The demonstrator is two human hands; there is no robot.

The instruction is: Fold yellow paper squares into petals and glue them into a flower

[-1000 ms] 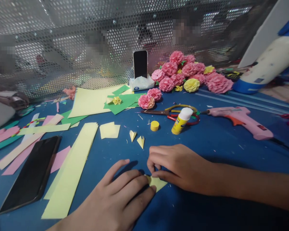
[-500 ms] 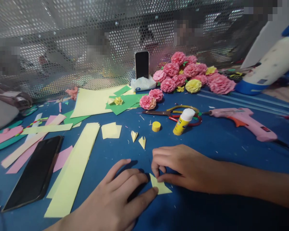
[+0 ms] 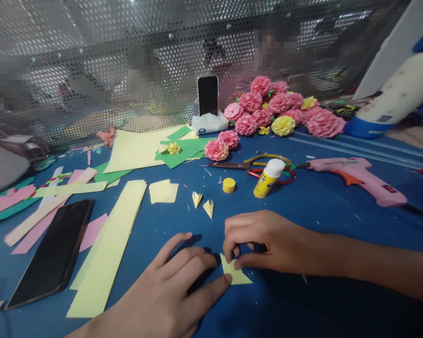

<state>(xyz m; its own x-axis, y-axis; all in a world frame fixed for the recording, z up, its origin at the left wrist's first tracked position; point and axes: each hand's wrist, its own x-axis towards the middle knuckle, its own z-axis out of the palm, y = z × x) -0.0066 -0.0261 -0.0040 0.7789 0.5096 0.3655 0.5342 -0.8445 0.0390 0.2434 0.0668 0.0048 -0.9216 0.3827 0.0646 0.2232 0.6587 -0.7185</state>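
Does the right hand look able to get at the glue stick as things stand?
Probably yes: the glue stick stands beyond the right hand, with nothing upright between them, and the scissors lie behind the glue stick. The hand would likely have to leave the small paper first.

left grip (image 3: 178,288): bare hand, 4 slender fingers visible, knuckles rounded | left wrist (image 3: 107,321): bare, partly out of view | right grip (image 3: 259,238): bare hand, slim fingers, some hidden | right forearm (image 3: 377,263): bare, slim, smooth, sleeveless where visible
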